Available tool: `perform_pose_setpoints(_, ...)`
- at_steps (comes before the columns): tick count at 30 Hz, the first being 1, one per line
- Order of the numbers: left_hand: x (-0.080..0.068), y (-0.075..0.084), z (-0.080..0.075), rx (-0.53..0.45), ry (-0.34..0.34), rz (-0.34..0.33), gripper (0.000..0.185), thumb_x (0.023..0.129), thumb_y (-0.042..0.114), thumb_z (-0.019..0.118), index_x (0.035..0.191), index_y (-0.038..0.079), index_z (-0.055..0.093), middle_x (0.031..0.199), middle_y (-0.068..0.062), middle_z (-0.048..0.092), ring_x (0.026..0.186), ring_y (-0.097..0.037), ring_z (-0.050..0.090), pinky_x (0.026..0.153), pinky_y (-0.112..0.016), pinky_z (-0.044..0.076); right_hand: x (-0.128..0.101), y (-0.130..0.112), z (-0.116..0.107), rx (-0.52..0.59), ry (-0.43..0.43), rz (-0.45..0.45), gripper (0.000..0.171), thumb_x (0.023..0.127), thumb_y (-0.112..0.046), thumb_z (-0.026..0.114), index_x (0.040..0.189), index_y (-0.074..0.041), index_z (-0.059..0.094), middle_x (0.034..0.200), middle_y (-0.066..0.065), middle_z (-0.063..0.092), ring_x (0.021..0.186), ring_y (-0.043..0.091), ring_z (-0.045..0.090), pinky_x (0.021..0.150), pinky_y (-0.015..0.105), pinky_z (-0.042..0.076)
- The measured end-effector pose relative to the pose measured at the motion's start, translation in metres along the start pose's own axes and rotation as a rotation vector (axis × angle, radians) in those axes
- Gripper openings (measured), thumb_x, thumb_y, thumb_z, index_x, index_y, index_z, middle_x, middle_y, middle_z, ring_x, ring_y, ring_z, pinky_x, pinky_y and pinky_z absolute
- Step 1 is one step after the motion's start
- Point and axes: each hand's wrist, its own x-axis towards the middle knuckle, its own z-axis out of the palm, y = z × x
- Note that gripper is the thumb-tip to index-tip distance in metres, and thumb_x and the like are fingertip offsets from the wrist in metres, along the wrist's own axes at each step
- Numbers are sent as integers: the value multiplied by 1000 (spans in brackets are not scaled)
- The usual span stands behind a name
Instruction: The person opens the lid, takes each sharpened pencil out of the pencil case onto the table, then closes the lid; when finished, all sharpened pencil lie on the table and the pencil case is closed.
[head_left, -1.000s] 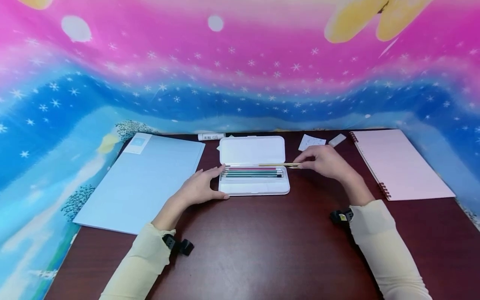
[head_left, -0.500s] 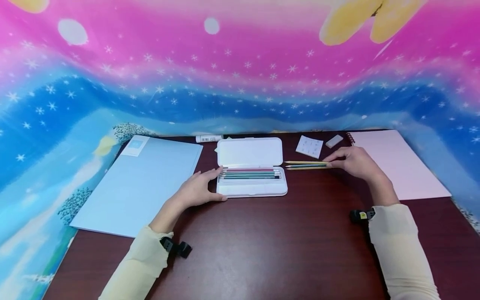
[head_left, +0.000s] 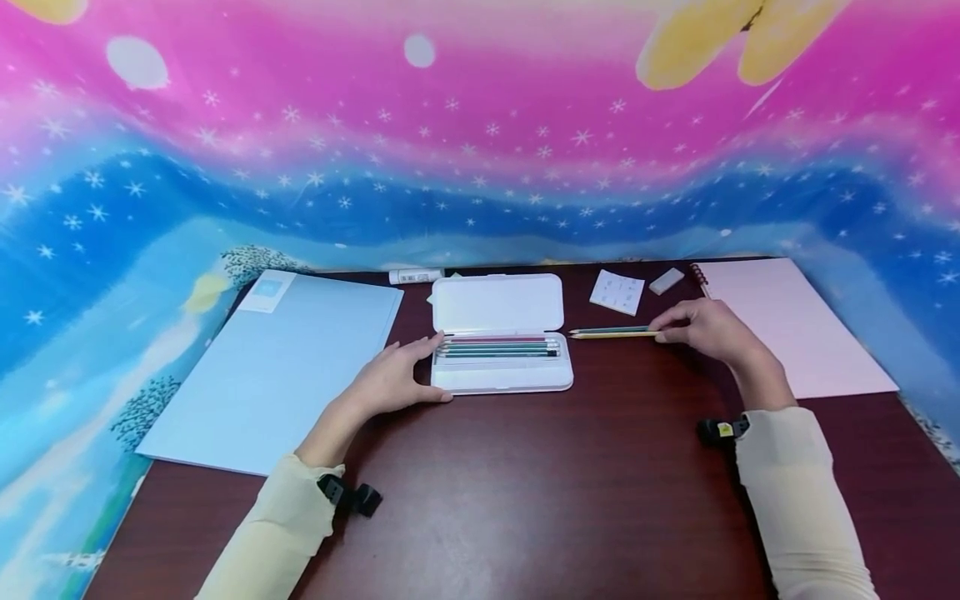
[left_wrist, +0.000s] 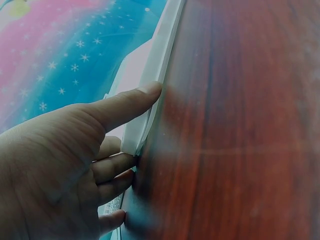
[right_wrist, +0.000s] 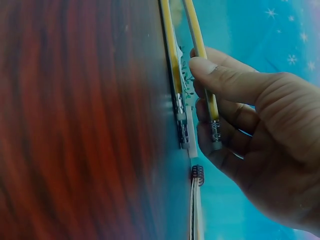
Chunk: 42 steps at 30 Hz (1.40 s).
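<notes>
Moved out of the open pencil case a second ago; now pinched at the eraser end by right hand: a yellow pencil, just above the table, beside another pencil. Left hand bracing the case, fingers relaxed. Nearby, not obstructing: eraser, paper slip, pink notebook.

**What I have on**

Both my arms are in long, pale cream sleeves, soft and slightly rumpled, ending at the wrists. Beside each cuff, toward the pencil case, sits a small black strapped device; the one by my right hand bears a yellow mark. My left hand is bare.
</notes>
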Motion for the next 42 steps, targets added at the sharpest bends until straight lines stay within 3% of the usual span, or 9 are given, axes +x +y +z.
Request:
perform_pose_setpoints(9,1,0,0,0,3,-6,100,81,52,81,161,15,31,160,-14,43,149,-32,40,128,-55,21,3,-5,1,12,-28,-13,11,94,-13,72,102,-16,79,104,9,75,88,22,60,76,29,51)
perform_pose_setpoints(19,3,0,-1,-1,3,4,101,82,51,81,161,14,30,161,-14,41,149,-32,40,128,-55,21,4,-11,3,-32,-33,-5,6,93,-13,73,98,-12,77,100,10,72,88,25,55,78,35,46)
perform_pose_setpoints(29,2,0,-3,-4,0,7,102,81,52,81,161,14,30,162,-13,40,150,-32,39,128,-55,21,8,-9,6,-86,-40,33,6,94,-16,72,94,-10,74,91,7,71,81,23,55,71,33,46)
perform_pose_setpoints(39,1,1,-3,-1,-1,5,102,81,52,81,161,14,30,161,-14,41,149,-32,39,128,-55,21,9,-16,7,-124,-21,-8,5,93,-17,74,93,-12,75,92,5,72,84,23,57,78,39,47)
perform_pose_setpoints(42,0,1,-2,1,-5,4,102,81,52,81,161,13,30,161,-14,41,149,-32,40,127,-55,21,7,-24,8,-142,0,-63,5,94,-19,73,97,-16,76,93,2,73,84,21,58,79,39,48)
